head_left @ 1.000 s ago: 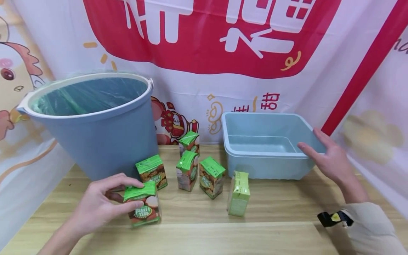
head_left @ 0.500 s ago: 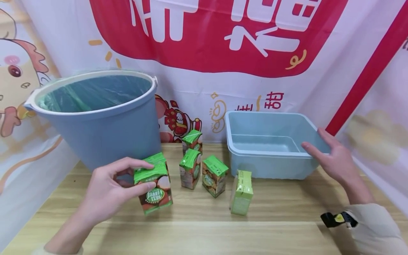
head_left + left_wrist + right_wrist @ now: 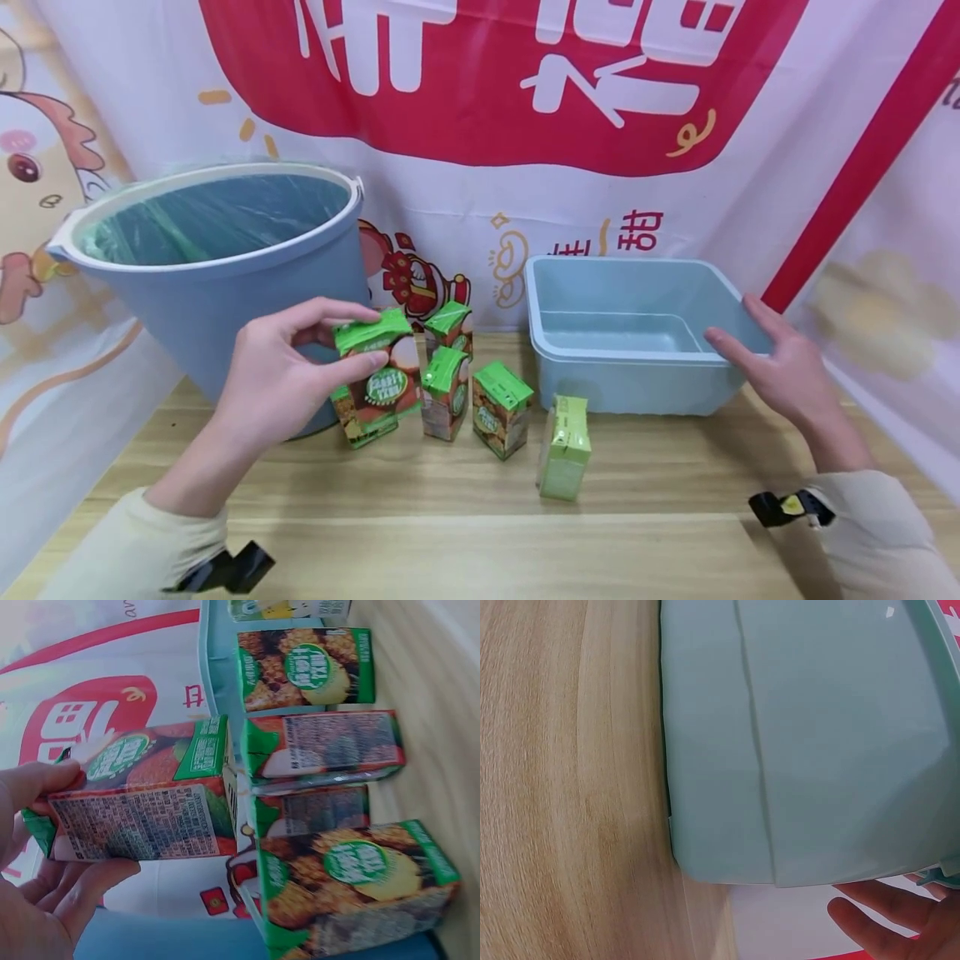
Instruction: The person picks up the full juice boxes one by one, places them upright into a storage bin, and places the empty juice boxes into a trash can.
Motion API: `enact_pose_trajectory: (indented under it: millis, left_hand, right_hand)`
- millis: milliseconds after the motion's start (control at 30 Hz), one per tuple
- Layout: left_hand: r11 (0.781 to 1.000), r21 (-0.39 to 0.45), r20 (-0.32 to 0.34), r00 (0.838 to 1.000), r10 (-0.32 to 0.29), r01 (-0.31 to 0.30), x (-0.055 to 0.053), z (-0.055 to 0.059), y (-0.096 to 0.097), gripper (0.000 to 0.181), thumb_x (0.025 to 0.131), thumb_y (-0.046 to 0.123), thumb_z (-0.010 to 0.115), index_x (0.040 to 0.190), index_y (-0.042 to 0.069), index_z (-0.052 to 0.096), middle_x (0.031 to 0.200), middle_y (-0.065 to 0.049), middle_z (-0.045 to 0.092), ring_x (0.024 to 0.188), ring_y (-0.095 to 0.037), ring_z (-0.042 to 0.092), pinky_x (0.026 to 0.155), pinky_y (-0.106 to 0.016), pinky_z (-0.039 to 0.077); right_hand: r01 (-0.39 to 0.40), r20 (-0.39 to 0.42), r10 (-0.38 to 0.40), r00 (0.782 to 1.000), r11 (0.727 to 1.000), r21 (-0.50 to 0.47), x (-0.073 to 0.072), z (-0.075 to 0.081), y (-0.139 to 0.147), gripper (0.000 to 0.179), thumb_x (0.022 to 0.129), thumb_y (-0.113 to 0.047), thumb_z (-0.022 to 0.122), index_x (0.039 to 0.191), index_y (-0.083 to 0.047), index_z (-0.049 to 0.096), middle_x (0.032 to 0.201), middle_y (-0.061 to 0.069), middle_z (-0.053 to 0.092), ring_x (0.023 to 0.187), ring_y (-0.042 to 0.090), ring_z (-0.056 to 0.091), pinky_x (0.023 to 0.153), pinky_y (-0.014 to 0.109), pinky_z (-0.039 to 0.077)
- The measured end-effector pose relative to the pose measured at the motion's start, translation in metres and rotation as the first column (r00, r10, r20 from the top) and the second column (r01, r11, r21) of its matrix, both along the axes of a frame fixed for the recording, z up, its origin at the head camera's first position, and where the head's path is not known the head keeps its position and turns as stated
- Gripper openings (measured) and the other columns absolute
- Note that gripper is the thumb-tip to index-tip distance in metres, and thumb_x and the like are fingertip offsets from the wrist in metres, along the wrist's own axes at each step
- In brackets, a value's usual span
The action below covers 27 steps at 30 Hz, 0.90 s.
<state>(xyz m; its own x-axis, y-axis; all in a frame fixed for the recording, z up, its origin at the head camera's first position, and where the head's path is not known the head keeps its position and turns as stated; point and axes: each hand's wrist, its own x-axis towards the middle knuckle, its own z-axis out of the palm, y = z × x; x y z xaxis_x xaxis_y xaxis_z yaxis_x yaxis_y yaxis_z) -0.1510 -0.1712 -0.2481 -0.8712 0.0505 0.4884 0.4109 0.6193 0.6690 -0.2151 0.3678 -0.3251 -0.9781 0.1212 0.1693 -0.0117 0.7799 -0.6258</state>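
Observation:
My left hand grips a small green-topped drink carton, thumb on one side and fingers on the other. It is raised off the table, in front of another carton that it partly hides. Several similar cartons stand close by, among them a brown carton and a light-green one. The left wrist view shows the held carton beside the standing row. At the right, my right hand rests on the rim corner of a pale blue tub, fingers fairly straight.
A tall blue bucket lined with a clear green bag stands at the left, behind the left hand. The cartons stand between bucket and tub on the wooden table. A printed cloth hangs behind everything.
My left hand has lifted the drink carton off the table and carried it up and to the right, past the carton behind it. The right hand stays at the tub.

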Motion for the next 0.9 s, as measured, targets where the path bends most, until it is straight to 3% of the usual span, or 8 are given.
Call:
enact_pose_trajectory:
  millis: [300, 633, 900]
  left_hand:
    - [1.0, 0.029, -0.017, 1.0, 0.01, -0.01, -0.031, 0.018, 0.028, 0.033, 0.087, 0.031, 0.089, 0.118, 0.025, 0.08, 0.092, -0.002, 0.077, 0.088, -0.013, 0.067, 0.063, -0.027, 0.05]
    - [0.992, 0.107, -0.01, 0.998, -0.062, 0.063, -0.066, 0.032, 0.061, 0.033, 0.088, 0.026, 0.089, 0.12, 0.024, 0.08, 0.092, -0.005, 0.078, 0.072, -0.02, 0.062, 0.064, -0.031, 0.047]
    - [0.974, 0.211, 0.017, 0.996, -0.09, 0.084, -0.09, 0.041, 0.096, 0.036, 0.087, 0.023, 0.089, 0.122, 0.024, 0.08, 0.109, -0.005, 0.079, 0.086, -0.019, 0.069, 0.075, -0.031, 0.056]
  right_hand:
    - [-0.001, -0.007, 0.001, 1.0, 1.0, -0.013, 0.002, 0.001, 0.001, 0.095, 0.1, -0.064, 0.057, 0.171, -0.026, 0.007, 0.179, 0.017, 0.01, 0.161, 0.056, 0.014, 0.11, 0.085, 0.029]
    - [0.003, -0.005, -0.003, 1.0, 1.0, -0.021, 0.0, -0.001, -0.003, 0.092, 0.102, -0.061, 0.055, 0.171, -0.025, 0.006, 0.179, 0.018, 0.009, 0.161, 0.056, 0.012, 0.109, 0.085, 0.03]
    - [0.003, -0.016, -0.003, 1.0, 1.0, -0.01, -0.001, -0.002, -0.001, 0.093, 0.102, -0.061, 0.056, 0.171, -0.023, 0.007, 0.179, 0.02, 0.01, 0.16, 0.058, 0.015, 0.107, 0.085, 0.033]
